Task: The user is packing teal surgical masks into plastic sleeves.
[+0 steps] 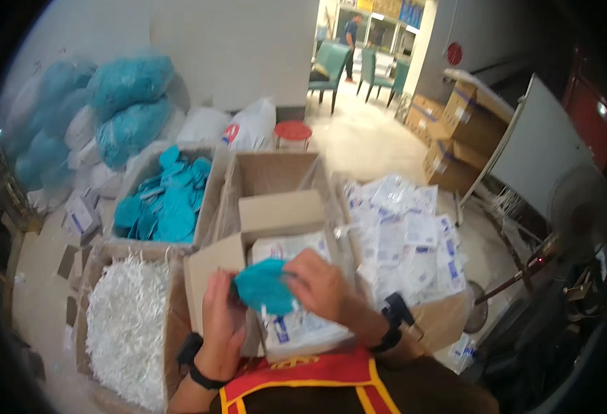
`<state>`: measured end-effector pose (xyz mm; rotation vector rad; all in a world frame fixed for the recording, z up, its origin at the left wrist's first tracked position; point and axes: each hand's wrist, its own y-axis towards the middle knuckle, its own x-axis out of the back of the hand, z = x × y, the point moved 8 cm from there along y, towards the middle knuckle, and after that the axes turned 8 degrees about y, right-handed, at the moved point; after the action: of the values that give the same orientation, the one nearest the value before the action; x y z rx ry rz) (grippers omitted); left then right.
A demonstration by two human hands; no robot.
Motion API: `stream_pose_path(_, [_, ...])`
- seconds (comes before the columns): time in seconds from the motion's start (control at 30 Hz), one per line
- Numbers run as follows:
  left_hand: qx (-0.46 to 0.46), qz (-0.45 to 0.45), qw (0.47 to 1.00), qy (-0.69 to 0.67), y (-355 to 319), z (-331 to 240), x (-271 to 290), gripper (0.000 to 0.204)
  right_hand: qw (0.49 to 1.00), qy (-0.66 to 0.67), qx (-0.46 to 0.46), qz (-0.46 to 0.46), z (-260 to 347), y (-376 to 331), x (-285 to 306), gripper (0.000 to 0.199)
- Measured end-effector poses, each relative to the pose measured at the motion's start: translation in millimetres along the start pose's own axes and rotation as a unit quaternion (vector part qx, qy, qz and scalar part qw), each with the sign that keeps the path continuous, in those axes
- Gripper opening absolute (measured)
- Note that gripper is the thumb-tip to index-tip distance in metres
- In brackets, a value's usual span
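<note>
A teal face mask (265,285) with a soft, rounded body and white bits at its lower edge is held up between both hands. My left hand (220,307) grips its left end, fingers partly hidden behind it. With thumb and fingers pinched, my right hand (321,283) holds its upper right side. Under the hands stands an open cardboard carton (214,265), flaps spread, holding a stack of white printed packets (310,331). To the left, one large box holds loose teal masks (165,200); a nearer one is heaped with thin white strips (127,324).
White printed packets (403,238) pile up on the right. Beyond the carton is another large cardboard box (276,172). Teal-filled bags (131,103) lean on the back left wall, near a red stool (293,131). Stacked cartons (459,138) and a tilted white board (535,155) stand right.
</note>
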<state>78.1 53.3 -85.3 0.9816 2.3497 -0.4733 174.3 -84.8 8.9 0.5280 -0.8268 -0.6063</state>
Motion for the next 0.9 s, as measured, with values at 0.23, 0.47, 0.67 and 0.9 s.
stream_pose_path(0.23, [-0.027, -0.016, 0.999, 0.018, 15, 0, 8, 0.016, 0.998, -0.042, -0.015, 0.040, 9, -7, -22, 0.021])
stream_pose_path(0.47, [0.038, -0.011, 0.999, 0.009, 11, 2, 0, 0.022, 0.996, -0.056, 0.066, 0.027, 29, 0, -8, 0.035])
stream_pose_path(0.67, [-0.025, -0.023, 0.999, -0.011, 14, -10, 18, 0.029, 0.988, -0.043, 0.091, 0.121, 42, -8, -36, 0.048])
stream_pose_path(0.9, [-0.156, -0.076, 0.985, 0.026, 13, -82, 45, 0.034, 0.994, 0.060, -0.002, 0.090, 29, -5, -21, 0.046])
